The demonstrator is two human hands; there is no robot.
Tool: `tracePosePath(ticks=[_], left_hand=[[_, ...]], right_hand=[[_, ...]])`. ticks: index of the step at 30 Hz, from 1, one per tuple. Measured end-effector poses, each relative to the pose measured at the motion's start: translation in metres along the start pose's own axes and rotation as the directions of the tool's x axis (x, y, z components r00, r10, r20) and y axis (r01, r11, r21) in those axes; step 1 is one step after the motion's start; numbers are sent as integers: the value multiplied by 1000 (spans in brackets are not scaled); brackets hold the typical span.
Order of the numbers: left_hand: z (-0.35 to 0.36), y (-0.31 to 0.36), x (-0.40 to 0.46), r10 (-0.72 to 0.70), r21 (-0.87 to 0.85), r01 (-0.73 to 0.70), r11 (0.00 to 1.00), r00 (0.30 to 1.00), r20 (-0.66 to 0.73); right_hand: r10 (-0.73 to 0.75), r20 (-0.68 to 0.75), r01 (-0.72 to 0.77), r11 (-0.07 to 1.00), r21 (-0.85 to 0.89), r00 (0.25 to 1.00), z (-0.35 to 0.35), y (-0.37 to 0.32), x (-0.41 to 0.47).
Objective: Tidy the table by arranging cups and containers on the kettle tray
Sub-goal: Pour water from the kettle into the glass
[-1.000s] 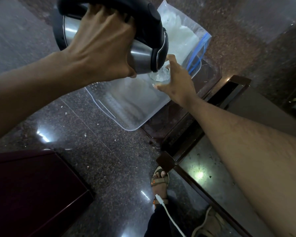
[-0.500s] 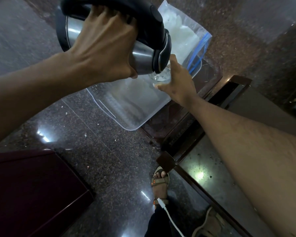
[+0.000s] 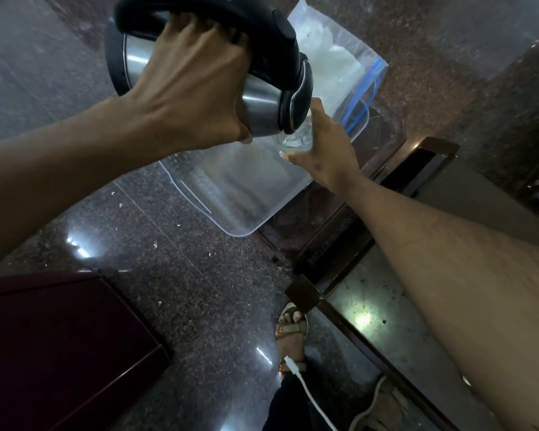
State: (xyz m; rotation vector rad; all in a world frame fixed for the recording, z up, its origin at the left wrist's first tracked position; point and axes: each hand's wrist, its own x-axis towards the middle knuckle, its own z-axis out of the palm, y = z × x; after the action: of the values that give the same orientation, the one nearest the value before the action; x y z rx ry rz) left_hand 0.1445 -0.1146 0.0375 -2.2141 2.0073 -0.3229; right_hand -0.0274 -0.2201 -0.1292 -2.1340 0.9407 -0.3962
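Observation:
My left hand (image 3: 196, 85) grips the black handle of a steel electric kettle (image 3: 259, 110), held in the air and tipped to the right. Its black lid end hangs right over a small clear glass (image 3: 293, 140). My right hand (image 3: 324, 150) is wrapped around the glass from the right, thumb and fingers on its sides. The glass is over a translucent plastic tray (image 3: 240, 200) that rests on a dark wooden side table (image 3: 383, 147). The kettle hides most of the glass.
A zip bag with a blue seal (image 3: 346, 63) holding white contents stands at the tray's far end. A glass-topped wooden table (image 3: 374, 321) lies lower right, a dark maroon cabinet (image 3: 59, 343) lower left. Polished granite floor lies between, with my sandalled foot (image 3: 291, 334) and a white cable (image 3: 308, 390).
The kettle has come slightly lower and to the right over the glass. My right hand has stayed on the glass.

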Motion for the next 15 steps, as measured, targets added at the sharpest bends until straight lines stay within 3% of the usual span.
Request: tracePosePath(ticks=[9,15], left_hand=[[4,-4,-4,-33,-47,32,998,999,-22],[17,-15,-18,-149,-289,147,946,989,18]], right_hand=[[8,15,-8,1000,-14,1000,-3,-3,-1],[56,20,-55,998,-33,998,-3,-3,3]])
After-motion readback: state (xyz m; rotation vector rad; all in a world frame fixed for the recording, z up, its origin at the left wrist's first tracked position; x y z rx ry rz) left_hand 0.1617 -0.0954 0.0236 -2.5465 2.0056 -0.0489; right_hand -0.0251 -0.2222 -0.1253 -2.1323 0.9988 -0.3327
